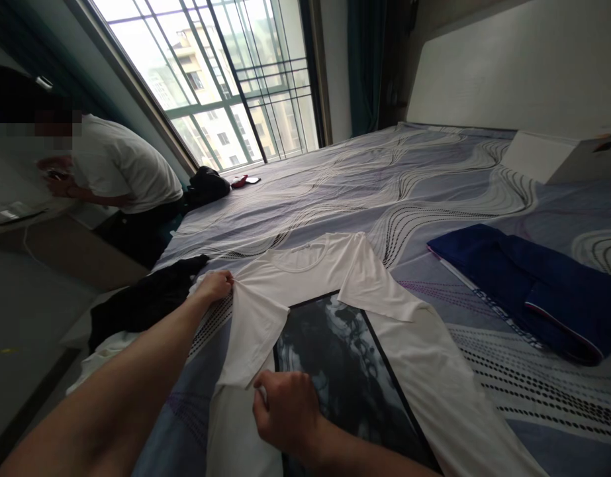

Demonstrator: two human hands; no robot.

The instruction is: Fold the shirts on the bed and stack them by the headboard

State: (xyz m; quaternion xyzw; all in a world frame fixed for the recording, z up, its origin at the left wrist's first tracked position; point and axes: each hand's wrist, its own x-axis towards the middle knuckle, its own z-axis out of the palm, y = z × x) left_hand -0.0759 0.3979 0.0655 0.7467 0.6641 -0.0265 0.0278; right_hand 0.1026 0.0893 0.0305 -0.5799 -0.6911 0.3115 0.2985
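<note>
A white T-shirt point(305, 281) with a large dark picture print point(339, 361) lies spread on the bed, its neckline pointing away from me. My left hand point(216, 286) is closed on the shirt at the left shoulder, pulling the cloth into a small peak. Lower down, my right hand point(288, 407) is closed by the hem of the left sleeve point(253, 331), its fingers pinching the sleeve's edge. The sleeve is drawn over the left side of the print. On the other side, the right sleeve point(379, 288) lies flat across the shirt's body.
Folded dark blue clothing point(528, 285) lies to the right on the patterned bedsheet point(329, 212). Black clothing point(146, 301) rests at the bed's left edge. A white box point(548, 156) stands back right. At left, a person in a white shirt point(131, 165) leans over a desk.
</note>
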